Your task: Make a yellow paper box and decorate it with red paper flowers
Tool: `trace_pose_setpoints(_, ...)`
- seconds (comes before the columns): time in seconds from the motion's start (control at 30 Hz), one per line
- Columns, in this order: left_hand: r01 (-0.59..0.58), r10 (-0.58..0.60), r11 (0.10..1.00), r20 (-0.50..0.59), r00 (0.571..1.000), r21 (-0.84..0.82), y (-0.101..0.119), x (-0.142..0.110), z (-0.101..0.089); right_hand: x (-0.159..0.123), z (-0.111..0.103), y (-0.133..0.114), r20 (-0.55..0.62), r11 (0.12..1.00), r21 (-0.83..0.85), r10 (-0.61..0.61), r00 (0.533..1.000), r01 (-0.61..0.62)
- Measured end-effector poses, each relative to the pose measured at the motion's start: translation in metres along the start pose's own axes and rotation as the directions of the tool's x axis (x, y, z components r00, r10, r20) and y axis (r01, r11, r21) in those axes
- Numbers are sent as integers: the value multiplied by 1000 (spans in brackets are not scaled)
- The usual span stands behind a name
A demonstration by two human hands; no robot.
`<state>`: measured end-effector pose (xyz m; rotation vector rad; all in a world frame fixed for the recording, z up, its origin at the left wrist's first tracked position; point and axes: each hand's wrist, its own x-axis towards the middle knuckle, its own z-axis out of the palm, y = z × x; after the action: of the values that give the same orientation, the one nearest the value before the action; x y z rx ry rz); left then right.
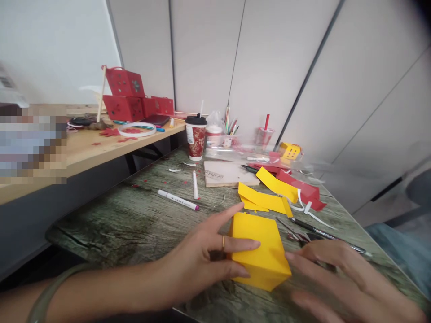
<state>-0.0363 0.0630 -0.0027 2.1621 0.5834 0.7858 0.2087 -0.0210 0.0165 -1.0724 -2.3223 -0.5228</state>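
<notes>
A folded yellow paper box (pixel 259 251) lies on the grey-green wooden table (pixel 134 224) in front of me. My left hand (pixel 208 260) rests against its left side, fingers stretched out over the paper, a ring on one finger. My right hand (pixel 336 278) comes in from the lower right, fingers spread, its fingertips touching the box's right edge. Neither hand grips the box; both press flat on it.
Yellow paper pieces (pixel 266 197) and red paper pieces (pixel 303 188) lie behind the box. Scissors (pixel 303 233), two markers (pixel 178 199), a thin board (pixel 225 172), a red cup (pixel 195 137) and a yellow die-like box (pixel 289 150) stand further back. Red paper lanterns (pixel 131 96) sit on a raised wooden shelf at left.
</notes>
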Motion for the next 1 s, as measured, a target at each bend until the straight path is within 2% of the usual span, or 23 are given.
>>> trace_pose_setpoints(0.1, -184, 191, 957, -9, 981, 225, -4, 1, -2, 2, 4, -3, -16, 1000, 7, -26, 1000, 26)
trace_pose_setpoints(0.2, -356, 403, 832, -23, 915, 425, -10, 1, -2, 3, 5, -4, -32, 999, 15, -35, 999, 36)
trace_pose_setpoints(0.33, -383, 514, 702, -55, 856, 600, -17, 0, 1, 6, 3, -6, -38, 999, 50, -20, 999, 22)
trace_pose_setpoints(0.43, -380, 522, 681, -51, 852, 626, -17, -1, 1, 8, 3, -8, -49, 997, 63, 38, 998, -35)
trace_pose_setpoints(0.6, -390, 449, 721, 44, 892, 573, -8, -1, -7, -1, 2, 0, -7, 996, -19, -87, 996, 87)
trace_pose_setpoints(0.7, -353, 367, 794, 72, 927, 496, -3, -1, -12, -14, 0, 5, 39, 994, -107, 13, 999, -9)
trace_pose_setpoints(0.77, -312, 329, 832, 43, 943, 458, -1, -3, -14, -21, -2, 7, 29, 983, -152, 104, 994, -99)
trace_pose_setpoints(0.83, -245, 286, 858, -23, 958, 451, 0, -6, -15, -24, -2, 7, 21, 977, -162, 145, 989, -140)
trace_pose_setpoints(0.93, -165, 247, 866, -117, 962, 473, 1, -14, -12, -19, -1, 7, 35, 990, -129, 66, 997, -61)
trace_pose_setpoints(1.0, -180, 283, 846, -136, 949, 501, 2, -19, -10, -11, 1, 8, 35, 995, -92, -30, 999, 34)
